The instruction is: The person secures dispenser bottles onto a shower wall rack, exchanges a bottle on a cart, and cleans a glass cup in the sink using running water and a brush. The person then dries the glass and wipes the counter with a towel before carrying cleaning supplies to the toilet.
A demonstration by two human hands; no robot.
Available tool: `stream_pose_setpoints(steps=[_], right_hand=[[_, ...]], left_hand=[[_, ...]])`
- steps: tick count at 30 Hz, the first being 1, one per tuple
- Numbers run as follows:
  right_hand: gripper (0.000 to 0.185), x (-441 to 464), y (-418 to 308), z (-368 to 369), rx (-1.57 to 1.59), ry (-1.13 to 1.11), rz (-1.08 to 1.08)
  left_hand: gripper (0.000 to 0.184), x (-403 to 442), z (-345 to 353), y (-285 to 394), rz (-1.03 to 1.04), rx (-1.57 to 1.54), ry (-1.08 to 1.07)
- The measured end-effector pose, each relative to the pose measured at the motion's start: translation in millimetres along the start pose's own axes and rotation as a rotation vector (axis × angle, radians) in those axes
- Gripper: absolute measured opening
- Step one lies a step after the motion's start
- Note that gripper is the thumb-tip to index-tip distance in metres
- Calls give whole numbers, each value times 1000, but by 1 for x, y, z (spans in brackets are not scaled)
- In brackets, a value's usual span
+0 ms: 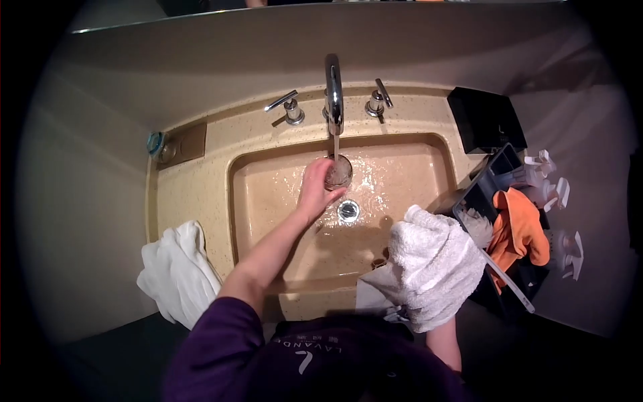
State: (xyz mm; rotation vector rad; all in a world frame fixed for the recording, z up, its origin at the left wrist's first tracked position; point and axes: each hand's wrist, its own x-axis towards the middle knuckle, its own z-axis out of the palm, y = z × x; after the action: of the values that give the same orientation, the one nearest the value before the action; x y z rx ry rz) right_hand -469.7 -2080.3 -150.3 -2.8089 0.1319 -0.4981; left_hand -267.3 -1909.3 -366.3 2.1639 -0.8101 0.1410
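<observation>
My left hand [315, 191] is wrapped around a drinking glass [340, 173] in the sink [268, 221]. Water from the faucet [333, 94] runs down into the glass. A bunched white towel [435, 261] covers my right hand, which carries it over the sink's front right corner; its fingers are hidden under the cloth. A small brownish thing [380, 263] shows beside the towel, too unclear to name. Below my left hand is the metal drain [348, 211].
On the right stands a dark caddy [492, 174] with an orange cloth [519, 228] and several spray bottles [556, 194]. Behind it is a black box [485, 120]. Another white towel [177, 271] hangs over the counter's left edge. A glass [161, 147] lies at the back left.
</observation>
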Motion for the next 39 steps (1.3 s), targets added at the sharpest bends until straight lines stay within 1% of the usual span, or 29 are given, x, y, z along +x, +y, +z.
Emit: stream_pose_setpoints(steps=[2, 5, 6, 8, 9, 12, 13, 16, 17, 18, 20, 23, 26, 27, 30, 31, 34, 35, 36, 38, 39], right_hand=[[20, 3, -1, -1, -3, -2, 3], [20, 6, -2, -2, -7, -3, 6], [20, 6, -3, -2, -11, -7, 7], [20, 4, -3, -3, -23, -13, 6], [20, 3, -4, -4, -30, -18, 5], [20, 3, -4, -5, -49, -23, 8], [20, 4, -4, -4, -45, -21, 7], [20, 6, -2, -5, -56, -26, 6], [20, 7, -2, -4, -55, -24, 4], [20, 8, -3, -5, -56, -26, 3], [20, 10, -3, -5, -64, -27, -3], [21, 12, -5, -6, -77, -29, -7], [21, 13, -5, -6, -106, -38, -25], [21, 13, -6, -7, -125, -43, -31], [21, 17, -5, -7, -167, -57, -51], [21, 18, -7, -6, -193, -64, -62], [20, 23, -8, -6, -127, -48, -40], [20, 24, -8, -6, -111, -44, -35], [20, 23, -8, -5, -98, -41, -28], [19, 25, -8, -5, -74, -34, -18], [19, 25, -8, -5, -61, -31, -13]], left_hand=[[90, -14, 12, -4, -213, -33, 163], [99, -13, 33, -17, -280, -355, 45], [98, -8, 40, -15, -316, -368, 122], [96, -1, 49, -10, -388, -388, 144], [92, 2, 52, -7, -407, -379, 176], [87, 9, 50, -9, -547, -753, 240], [80, 7, 63, -25, -717, -1068, 293], [77, 2, 47, -18, -1012, -1875, 66], [80, 3, 49, -12, -992, -1932, 61], [81, 6, 49, -12, -1074, -2069, 33], [81, 14, 52, -2, -1171, -2112, 105], [79, 23, 63, -5, -1182, -2194, 212], [81, 12, 67, -21, -1144, -2090, 167], [82, 7, 63, -21, -1099, -2019, 172], [83, -3, 42, -20, -1179, -2072, 177], [88, -5, 38, -15, -1183, -2079, 176], [93, 1, 29, 9, -1184, -2129, 106], [98, 3, 31, 9, -1166, -2217, 28], [99, 6, 36, 11, -1184, -2221, 5], [96, 10, 37, 14, -1273, -2270, 59], [96, 11, 40, 10, -1243, -2252, 81]])
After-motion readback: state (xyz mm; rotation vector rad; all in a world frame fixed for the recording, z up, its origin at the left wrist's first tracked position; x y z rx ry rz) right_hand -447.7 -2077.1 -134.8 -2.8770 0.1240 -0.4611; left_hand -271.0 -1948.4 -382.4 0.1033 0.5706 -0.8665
